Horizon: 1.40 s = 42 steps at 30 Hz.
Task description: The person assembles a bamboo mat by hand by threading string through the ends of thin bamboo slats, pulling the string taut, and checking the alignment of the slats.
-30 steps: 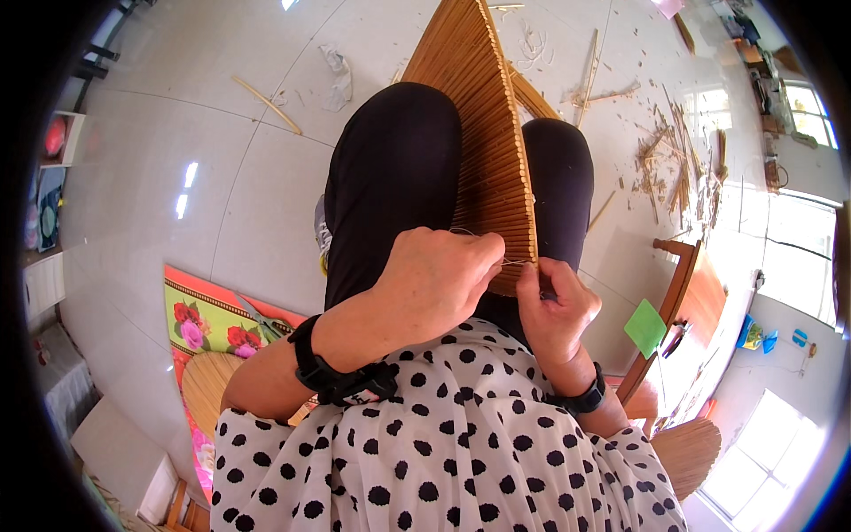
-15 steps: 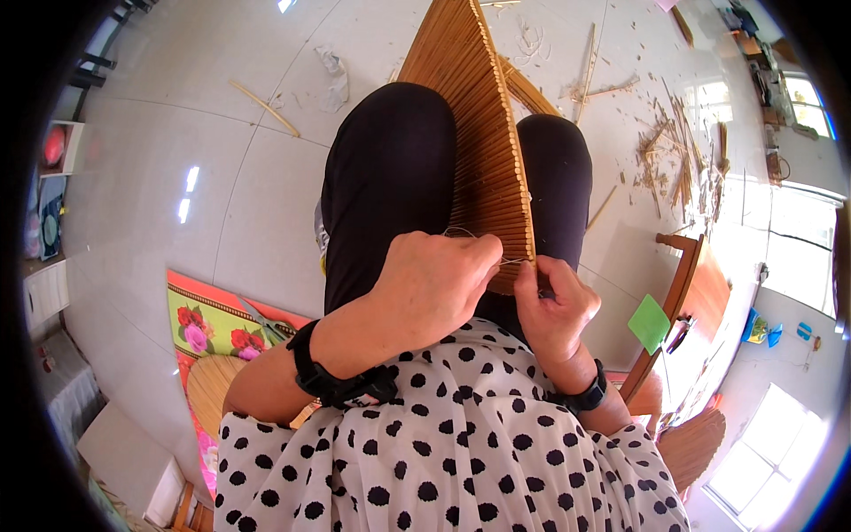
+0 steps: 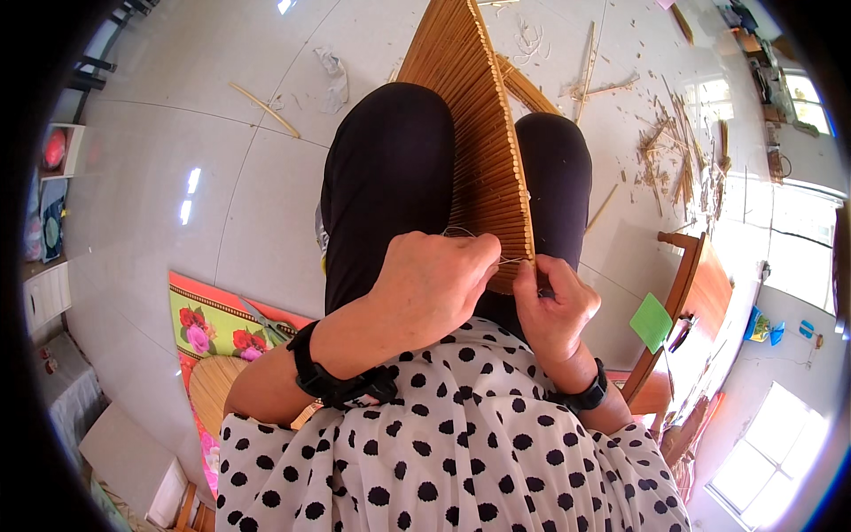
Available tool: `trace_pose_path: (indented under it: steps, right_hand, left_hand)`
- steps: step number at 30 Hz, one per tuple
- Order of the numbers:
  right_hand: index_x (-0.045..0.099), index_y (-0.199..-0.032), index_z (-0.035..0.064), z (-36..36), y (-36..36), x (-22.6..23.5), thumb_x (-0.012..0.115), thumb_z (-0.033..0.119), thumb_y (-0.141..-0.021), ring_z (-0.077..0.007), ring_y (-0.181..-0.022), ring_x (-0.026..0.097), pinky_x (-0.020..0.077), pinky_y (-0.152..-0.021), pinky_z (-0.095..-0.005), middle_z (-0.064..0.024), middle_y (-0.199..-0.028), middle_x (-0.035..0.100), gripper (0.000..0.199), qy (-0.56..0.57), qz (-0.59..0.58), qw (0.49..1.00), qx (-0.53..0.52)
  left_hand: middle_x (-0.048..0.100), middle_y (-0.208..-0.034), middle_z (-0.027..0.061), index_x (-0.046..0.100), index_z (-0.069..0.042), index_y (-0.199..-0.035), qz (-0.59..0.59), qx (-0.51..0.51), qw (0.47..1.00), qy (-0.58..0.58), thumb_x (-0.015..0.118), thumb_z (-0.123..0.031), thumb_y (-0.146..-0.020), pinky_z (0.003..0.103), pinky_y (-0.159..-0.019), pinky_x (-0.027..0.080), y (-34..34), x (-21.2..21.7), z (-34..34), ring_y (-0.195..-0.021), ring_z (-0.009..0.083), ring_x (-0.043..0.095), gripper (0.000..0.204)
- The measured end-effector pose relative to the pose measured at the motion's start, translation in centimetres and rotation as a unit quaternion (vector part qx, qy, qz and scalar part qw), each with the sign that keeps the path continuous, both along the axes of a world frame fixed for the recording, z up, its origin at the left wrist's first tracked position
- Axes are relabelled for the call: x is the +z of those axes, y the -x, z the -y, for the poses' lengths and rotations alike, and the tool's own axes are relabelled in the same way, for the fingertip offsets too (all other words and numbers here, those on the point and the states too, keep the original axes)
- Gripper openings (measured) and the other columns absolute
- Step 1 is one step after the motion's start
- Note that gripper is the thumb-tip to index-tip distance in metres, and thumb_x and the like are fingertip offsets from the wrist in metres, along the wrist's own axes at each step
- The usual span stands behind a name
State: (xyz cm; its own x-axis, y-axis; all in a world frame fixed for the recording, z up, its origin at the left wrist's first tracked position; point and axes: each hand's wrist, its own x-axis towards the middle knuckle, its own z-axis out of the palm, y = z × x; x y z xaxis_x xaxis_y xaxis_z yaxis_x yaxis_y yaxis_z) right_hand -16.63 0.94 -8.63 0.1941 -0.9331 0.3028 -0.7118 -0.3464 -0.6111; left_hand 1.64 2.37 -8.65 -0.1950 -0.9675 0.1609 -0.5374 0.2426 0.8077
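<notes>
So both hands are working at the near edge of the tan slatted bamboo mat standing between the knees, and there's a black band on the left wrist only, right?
Not quite. The head view shows a black band on each wrist. The rest holds: the left hand and right hand work at the near edge of the tan slatted bamboo mat.

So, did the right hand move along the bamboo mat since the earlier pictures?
No. The right hand pinches at the same near right corner of the bamboo mat, as before, beside the left hand.
</notes>
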Motion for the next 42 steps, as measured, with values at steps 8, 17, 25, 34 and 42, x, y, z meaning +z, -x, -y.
trace_pose_path:
  steps: [8,17,25,34,42]
  right_hand:
    - [0.064,-0.077,-0.0005,0.0,-0.1,0.1,0.073,0.000,-0.072,-0.0194,-0.047,0.058,0.0449,-0.045,-0.0277,-0.0098,-0.059,0.058,0.010,0.014,-0.005,1.000,0.009]
    - [0.066,-0.080,0.0002,0.2,0.1,-0.5,0.075,0.003,-0.070,-0.0203,-0.049,0.058,0.0449,-0.045,-0.0292,-0.0076,-0.060,0.058,0.014,0.045,0.011,0.998,0.047]
    - [0.064,-0.092,-0.0007,-0.1,0.9,-0.9,0.080,0.008,-0.068,-0.0182,-0.052,0.062,0.0500,-0.048,-0.0268,-0.0079,-0.073,0.064,0.030,0.039,0.092,0.989,0.111]
    - [0.061,-0.093,-0.0028,0.3,1.5,-2.2,0.082,0.009,-0.069,-0.0194,-0.055,0.061,0.0518,-0.049,-0.0268,-0.0083,-0.076,0.064,0.034,0.092,0.130,0.976,0.152]
    - [0.062,-0.093,-0.0046,0.4,1.2,-3.0,0.081,0.013,-0.070,-0.0202,-0.058,0.063,0.0535,-0.051,-0.0278,-0.0105,-0.080,0.062,0.035,0.103,0.167,0.964,0.181]
  left_hand:
    - [0.061,-0.064,0.0092,0.056,-0.005,-0.080,-0.005,-0.003,1.000,-0.009,0.067,-0.005,-0.081,0.034,-0.047,0.045,0.0,0.1,0.1,-0.053,0.0285,0.059,0.011]
    - [0.062,-0.067,0.0108,0.058,-0.003,-0.081,-0.041,-0.008,0.999,-0.026,0.065,-0.001,-0.082,0.031,-0.049,0.045,-0.2,-0.1,0.4,-0.056,0.0271,0.061,0.008]
    - [0.062,-0.067,0.0106,0.060,0.000,-0.085,-0.058,-0.012,0.996,-0.074,0.063,0.002,-0.085,0.026,-0.052,0.044,-0.8,0.4,0.2,-0.054,0.0168,0.059,0.003]
    - [0.062,-0.068,0.0062,0.060,0.001,-0.085,-0.062,0.012,0.989,-0.135,0.061,0.001,-0.088,0.023,-0.056,0.045,-0.3,0.9,0.1,-0.058,0.0110,0.057,0.003]
    - [0.061,-0.065,0.0067,0.060,-0.001,-0.086,-0.037,0.018,0.986,-0.163,0.063,0.001,-0.086,0.024,-0.053,0.044,-0.2,1.6,0.4,-0.055,0.0120,0.056,0.003]
